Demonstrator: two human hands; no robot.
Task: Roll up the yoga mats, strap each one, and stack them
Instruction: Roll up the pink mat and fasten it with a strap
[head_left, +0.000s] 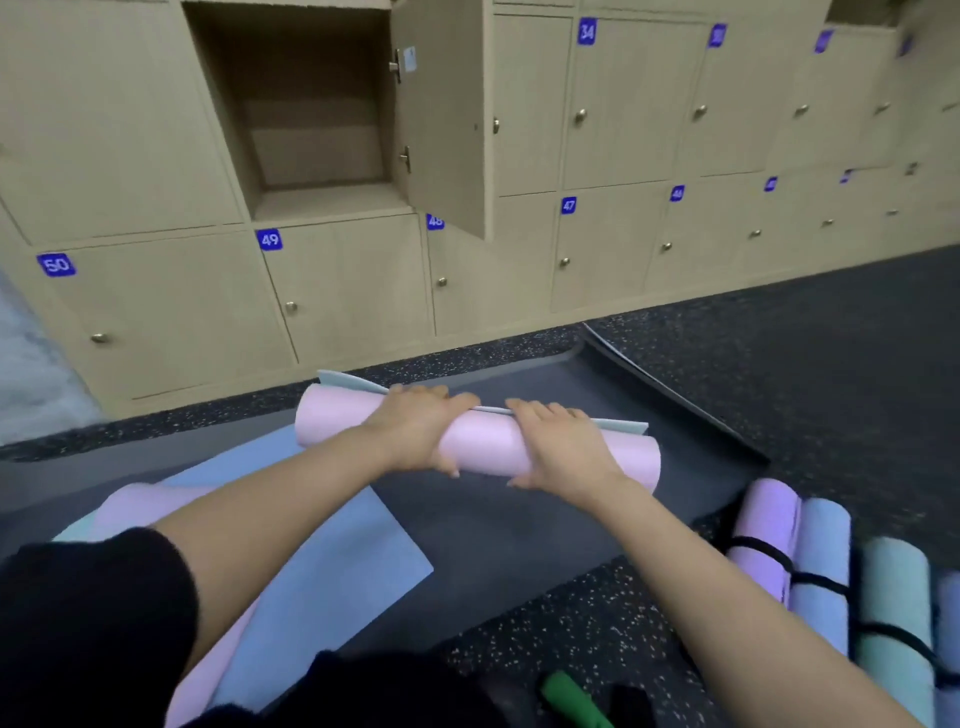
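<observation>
The left hand (415, 431) and right hand (561, 452) each curled around the pink rolled foam yoga mat (480, 444), which looked light, soft and springy; best held mid-roll.

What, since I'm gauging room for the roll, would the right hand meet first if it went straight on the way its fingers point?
Probably the pale teal loose edge of the mat, just past the right hand on the pink roll, then the dark grey mat; depth is hard to judge.
</observation>
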